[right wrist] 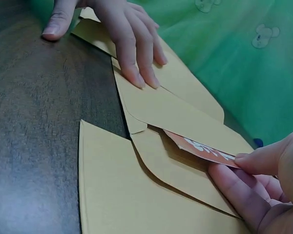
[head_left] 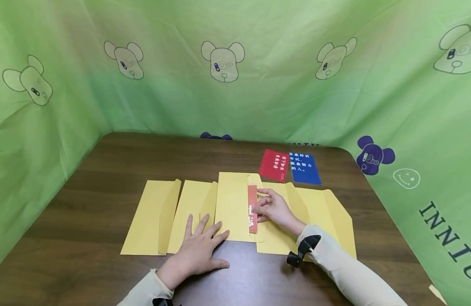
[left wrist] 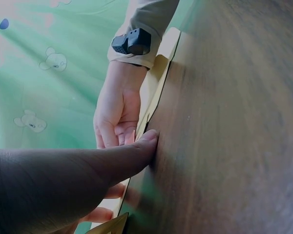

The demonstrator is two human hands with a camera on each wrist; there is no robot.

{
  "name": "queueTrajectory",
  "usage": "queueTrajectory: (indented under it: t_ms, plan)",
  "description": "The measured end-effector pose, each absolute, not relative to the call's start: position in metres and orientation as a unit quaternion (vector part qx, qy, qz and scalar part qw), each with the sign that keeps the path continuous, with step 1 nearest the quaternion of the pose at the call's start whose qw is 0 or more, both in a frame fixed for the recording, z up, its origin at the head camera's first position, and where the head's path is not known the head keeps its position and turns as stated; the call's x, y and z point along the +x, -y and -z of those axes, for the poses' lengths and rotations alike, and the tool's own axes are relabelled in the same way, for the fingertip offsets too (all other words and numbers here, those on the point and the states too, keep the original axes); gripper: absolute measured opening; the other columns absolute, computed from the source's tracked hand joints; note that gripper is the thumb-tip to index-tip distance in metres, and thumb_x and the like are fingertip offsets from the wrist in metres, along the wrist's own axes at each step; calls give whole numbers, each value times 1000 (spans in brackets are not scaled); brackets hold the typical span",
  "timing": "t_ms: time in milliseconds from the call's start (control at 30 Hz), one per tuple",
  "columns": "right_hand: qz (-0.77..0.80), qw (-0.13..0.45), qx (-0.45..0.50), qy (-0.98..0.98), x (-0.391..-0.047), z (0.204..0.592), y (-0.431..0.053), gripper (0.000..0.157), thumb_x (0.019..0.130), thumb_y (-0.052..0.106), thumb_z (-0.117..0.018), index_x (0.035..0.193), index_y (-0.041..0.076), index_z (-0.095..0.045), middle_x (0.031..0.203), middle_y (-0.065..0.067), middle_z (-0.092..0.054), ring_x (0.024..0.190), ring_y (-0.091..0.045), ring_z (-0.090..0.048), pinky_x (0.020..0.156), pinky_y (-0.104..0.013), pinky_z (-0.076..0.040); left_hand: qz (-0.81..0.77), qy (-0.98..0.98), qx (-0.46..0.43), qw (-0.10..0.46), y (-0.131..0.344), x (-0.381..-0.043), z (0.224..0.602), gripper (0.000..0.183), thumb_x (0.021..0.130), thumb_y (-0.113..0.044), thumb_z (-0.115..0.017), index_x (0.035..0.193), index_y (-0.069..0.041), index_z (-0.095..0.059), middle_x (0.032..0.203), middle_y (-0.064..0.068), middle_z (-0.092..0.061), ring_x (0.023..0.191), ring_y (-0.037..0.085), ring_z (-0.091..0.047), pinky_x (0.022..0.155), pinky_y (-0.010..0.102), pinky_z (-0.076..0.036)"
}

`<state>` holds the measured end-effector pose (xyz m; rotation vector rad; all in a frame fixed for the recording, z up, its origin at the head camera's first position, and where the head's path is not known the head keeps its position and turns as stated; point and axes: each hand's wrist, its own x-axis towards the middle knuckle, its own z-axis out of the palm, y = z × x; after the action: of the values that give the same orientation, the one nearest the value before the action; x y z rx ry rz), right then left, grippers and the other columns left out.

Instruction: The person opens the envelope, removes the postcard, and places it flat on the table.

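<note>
My right hand (head_left: 274, 208) pinches the edge of an orange-red card (head_left: 252, 208) with white characters between thumb and fingers. Most of that card is hidden inside the middle yellow envelope (head_left: 232, 204), whose flap lies opened to the right. In the right wrist view the card (right wrist: 200, 148) sticks out of the envelope's mouth. My left hand (head_left: 200, 248) lies spread, fingers straight, with its fingertips on the lower left of the middle envelope and on the neighbouring envelope (head_left: 189, 204). Its thumb (left wrist: 149, 139) rests at the tabletop near the envelope's lower edge.
Another yellow envelope (head_left: 143, 216) lies at the far left, and two more, one the rightmost envelope (head_left: 316, 212), overlap at the right. Behind them lie a red card (head_left: 274, 165) and a blue card (head_left: 306, 169). Green printed cloth (head_left: 174, 97) walls the wooden table (head_left: 117, 157).
</note>
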<state>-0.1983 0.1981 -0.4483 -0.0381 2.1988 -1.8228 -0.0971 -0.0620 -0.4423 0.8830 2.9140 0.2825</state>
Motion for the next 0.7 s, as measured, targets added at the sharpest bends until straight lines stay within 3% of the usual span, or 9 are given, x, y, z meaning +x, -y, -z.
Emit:
queueTrajectory:
  t_ms: [700]
  plan:
    - [668,129,4,-732,-197,450,-211,69,85,-18,-61,148,-6,-35,84,-8,-54,64,-16,-62,50,-35,-57,-100,-953,284,45,61,-96,440,75,82,-65,-67,143,-23,-56,150,5,-48,145,40,-25,110,72,-6]
